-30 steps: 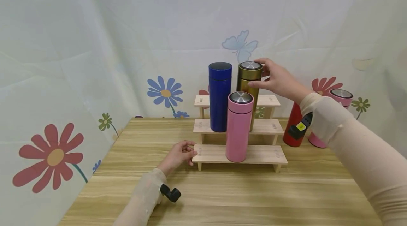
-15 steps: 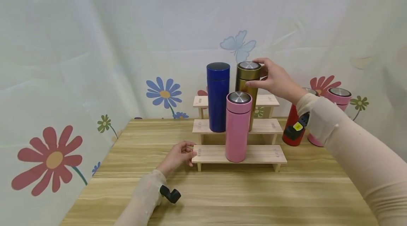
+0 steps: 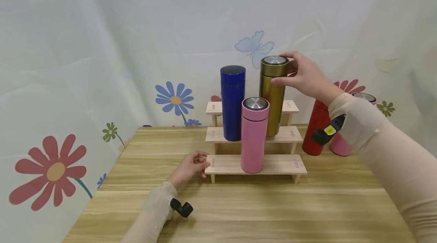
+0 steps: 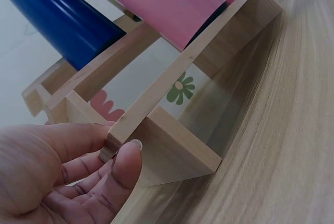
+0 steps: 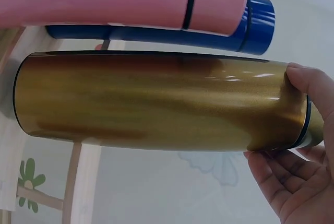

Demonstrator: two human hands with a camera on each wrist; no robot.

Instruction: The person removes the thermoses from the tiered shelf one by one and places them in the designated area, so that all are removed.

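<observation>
My right hand (image 3: 308, 76) grips a gold thermos bottle (image 3: 273, 97) near its lid, thumb in front and fingers behind. The bottle's base is over the middle step; whether it touches the wood I cannot tell. In the right wrist view the thumb and fingertips press on the gold bottle (image 5: 156, 101) just below its lid. With thumb and fingers, my left hand (image 3: 189, 169) pinches the left end of the lowest board of a three-step wooden stand (image 3: 218, 165). A blue thermos bottle (image 3: 233, 102) stands on the middle step, and a pink one (image 3: 253, 140) on the lowest.
Right of the stand, a red bottle (image 3: 313, 136) and a second pink bottle (image 3: 341, 146) stand on the wooden table (image 3: 239, 209), partly hidden by my right arm. A flower-printed curtain (image 3: 85, 64) hangs behind.
My right hand has moved up and to the right, and the gold bottle has shifted with it, away from the blue one. My left hand has stayed on the board.
</observation>
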